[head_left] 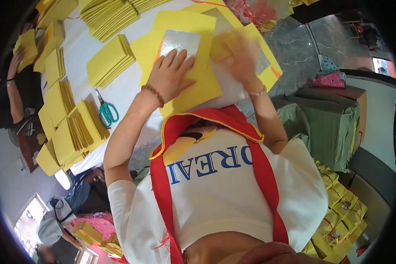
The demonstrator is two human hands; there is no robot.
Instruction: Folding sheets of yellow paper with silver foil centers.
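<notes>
My left hand (pixel 169 75) lies with fingers stretched out on a yellow paper sheet (pixel 202 90), partly covering its silver rectangle (pixel 182 40). More yellow sheets stick out beneath and around that one. To the right, my right hand (pixel 241 57) is smeared by motion over another yellow sheet with a silver patch (pixel 263 62). Its fingers are too blurred to show what they hold, if anything. Left of my left forearm, scissors with teal handles (pixel 108 113) rest on the white tabletop (pixel 124 94).
A small stack of folded yellow paper (pixel 111 61) lies left of my hands, with larger stacks (pixel 72 130) along the table's left edge. Another person's hand (pixel 16 59) holds yellow paper at far left. Green wrapped boxes (pixel 328 127) stand at right, near bundled yellow packets (pixel 339 215).
</notes>
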